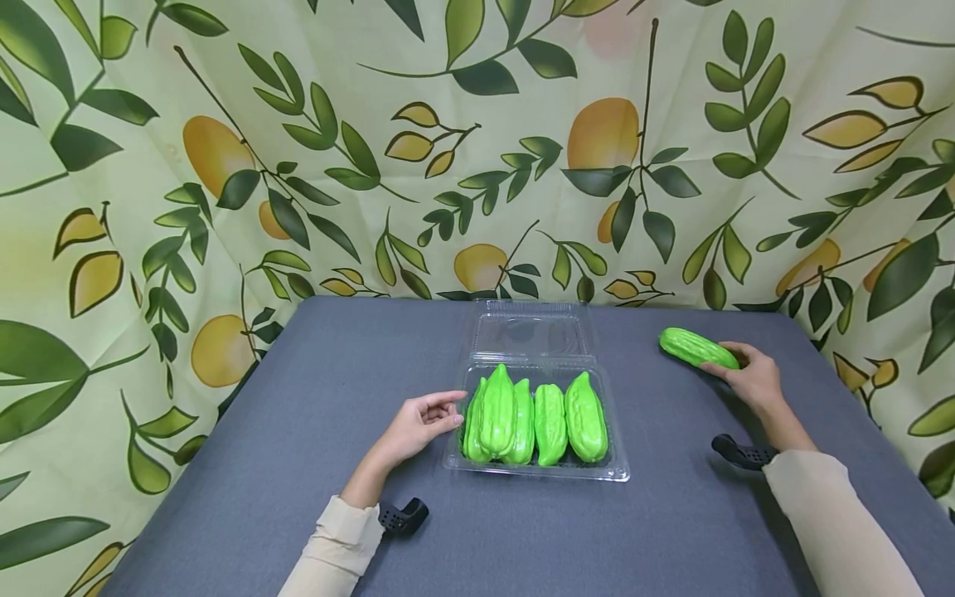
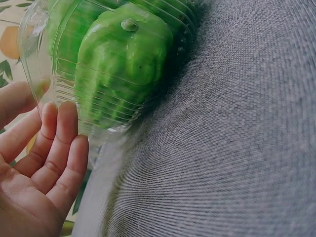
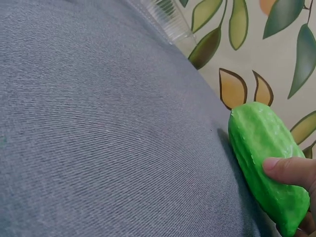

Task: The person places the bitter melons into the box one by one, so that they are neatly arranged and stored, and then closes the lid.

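On grey table [image 1: 313, 431], loose gourd [image 1: 697, 348] under right hand [image 1: 753, 381].

**Where everything sits on the table**

A plastic tray [image 1: 616, 474] sits at the middle of the table [image 1: 313, 398], its lid [image 1: 531, 332] folded back behind it. Four gourds [image 1: 533, 419] lie side by side in the tray (a fifth may be hidden). The left hand [image 1: 424, 421] rests on the table just left of the tray. Well to the right, a cucumber [image 1: 695, 348] lies on the table under the right hand [image 1: 752, 380]. A curtain [image 1: 224, 166] hangs behind.
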Motion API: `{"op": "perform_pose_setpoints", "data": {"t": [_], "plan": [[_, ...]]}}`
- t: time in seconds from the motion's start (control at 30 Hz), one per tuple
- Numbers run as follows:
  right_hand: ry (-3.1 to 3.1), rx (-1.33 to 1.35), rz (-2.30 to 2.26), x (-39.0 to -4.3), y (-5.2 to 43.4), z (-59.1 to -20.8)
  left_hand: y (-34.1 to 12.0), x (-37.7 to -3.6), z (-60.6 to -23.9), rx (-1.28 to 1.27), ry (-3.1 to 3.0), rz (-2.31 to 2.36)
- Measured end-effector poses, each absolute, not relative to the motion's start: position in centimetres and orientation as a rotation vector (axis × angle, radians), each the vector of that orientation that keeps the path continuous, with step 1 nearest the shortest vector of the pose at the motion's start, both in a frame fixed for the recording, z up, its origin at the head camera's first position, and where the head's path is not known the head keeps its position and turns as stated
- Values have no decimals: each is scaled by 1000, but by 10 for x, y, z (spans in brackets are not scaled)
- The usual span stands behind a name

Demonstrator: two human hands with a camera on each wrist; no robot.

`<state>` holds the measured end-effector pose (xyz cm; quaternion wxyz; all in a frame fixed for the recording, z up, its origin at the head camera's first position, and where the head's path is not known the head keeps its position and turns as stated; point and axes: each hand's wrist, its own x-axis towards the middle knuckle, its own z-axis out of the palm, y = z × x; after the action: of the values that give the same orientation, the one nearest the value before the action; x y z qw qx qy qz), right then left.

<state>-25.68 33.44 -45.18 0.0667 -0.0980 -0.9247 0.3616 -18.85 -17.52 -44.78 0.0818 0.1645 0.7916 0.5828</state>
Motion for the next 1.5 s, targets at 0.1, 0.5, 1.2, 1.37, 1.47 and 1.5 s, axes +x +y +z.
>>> {"op": "perform_pose_setpoints", "data": {"t": [0.1, 0.5, 1.2, 1.37, 1.47, 1.5], "plan": [[-2784, -303, 1086, -256, 334, -452, -175, -188, -448, 496, 2363, 1746], [-2784, -301, 1120, -249, 325, -452, -175, -188, -450, 493, 2368, 1741], [-2764, -360, 1365, -239, 300, -438, -175, -189, -450, 504, 2364, 1743], [-2774, -373, 1380, -236, 293, -434, -175, -189, -449, 502, 2363, 1745], [-2778, -349, 1390, -233, 290, -431, -175, -189, -449, 498, 2362, 1746], [-2776, -343, 1399, -232, 288, -430, -175, -189, -449, 499, 2362, 1744]]}}
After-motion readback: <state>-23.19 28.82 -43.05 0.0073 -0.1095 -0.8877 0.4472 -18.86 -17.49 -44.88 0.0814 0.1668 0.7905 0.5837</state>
